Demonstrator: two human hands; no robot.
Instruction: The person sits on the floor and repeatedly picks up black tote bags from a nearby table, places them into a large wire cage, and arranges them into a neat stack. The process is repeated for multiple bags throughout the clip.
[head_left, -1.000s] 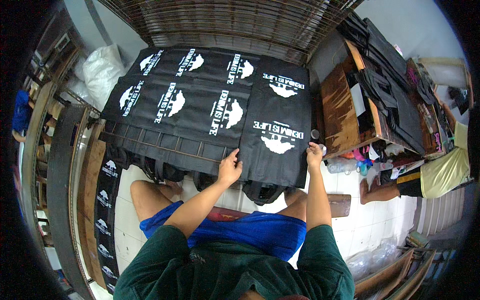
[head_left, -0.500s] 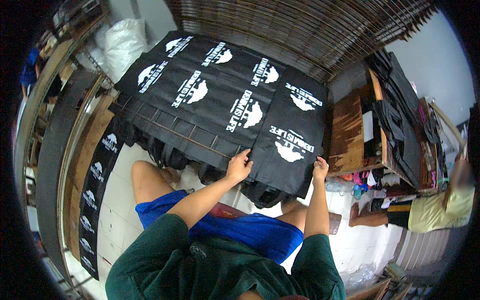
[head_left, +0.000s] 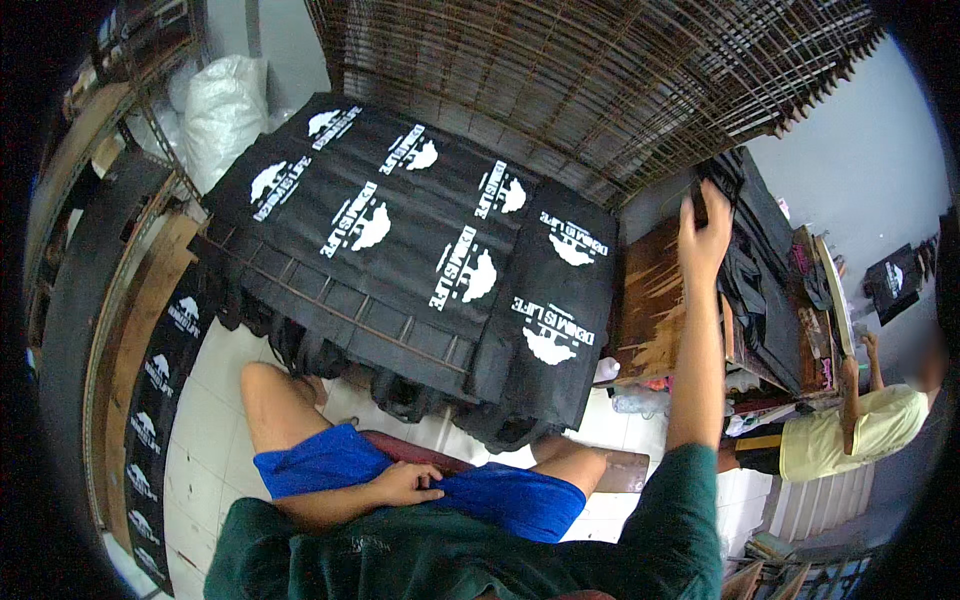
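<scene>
1. Eight white printed motifs show on the broad black fabric sheet [head_left: 425, 235], spread in front of the person, left of the right grip and beyond the left one.
2. A thin, brown ladder-shaped metal frame [head_left: 325, 302] lies along its near edge.
3. The right grip [head_left: 706, 235] is raised over the right side, in front of loose black folded fabric [head_left: 775, 300]; thumb and fingers are curved, but I cannot tell whether they are clamped on that cloth.
4. The left grip [head_left: 405, 484] rests on the blue cloth shorts [head_left: 335, 460], its fingers loosely bent and apart.
5. The folded fabric lies on a worn brown wooden counter [head_left: 650, 305], just beside the sheet.
6. Beyond the sheet stands a rusty wire grid [head_left: 560, 90]; at far left, a bulging white plastic sack [head_left: 228, 115].
7. Another person in a yellow shirt [head_left: 850, 440] is at far right.
</scene>
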